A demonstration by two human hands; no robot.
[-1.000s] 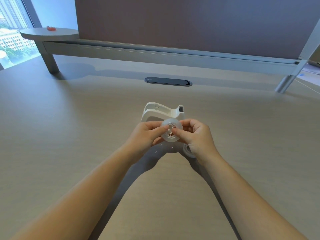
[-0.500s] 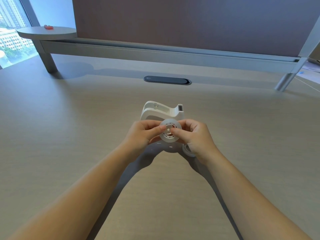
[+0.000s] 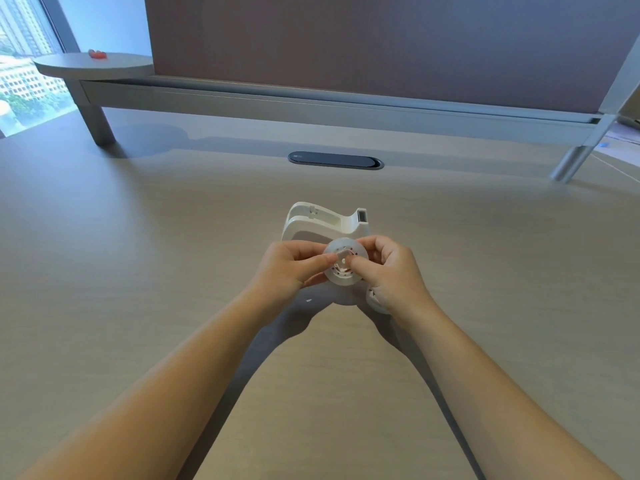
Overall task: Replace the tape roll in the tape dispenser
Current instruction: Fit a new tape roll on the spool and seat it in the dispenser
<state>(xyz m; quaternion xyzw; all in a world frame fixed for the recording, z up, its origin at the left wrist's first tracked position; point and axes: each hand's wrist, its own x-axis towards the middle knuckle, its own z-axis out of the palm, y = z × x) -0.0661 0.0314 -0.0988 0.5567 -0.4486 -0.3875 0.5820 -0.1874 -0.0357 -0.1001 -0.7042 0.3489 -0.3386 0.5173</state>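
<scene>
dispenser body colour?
White, plain, no pattern: the tape dispenser standing on the desk just beyond the hands. Head view, the only one.

— How many hands are there?
— Two: a left hand (image 3: 290,268) and a right hand (image 3: 394,271).
— How many tape rolls?
— One tape roll (image 3: 345,260). Something round (image 3: 374,301) peeks out under the right hand; what it is cannot be told.
— And tape dispensers?
— One tape dispenser (image 3: 323,221), on one table (image 3: 138,271).
— Anything red?
— One small red thing (image 3: 97,54) on one round shelf (image 3: 93,65).
</scene>
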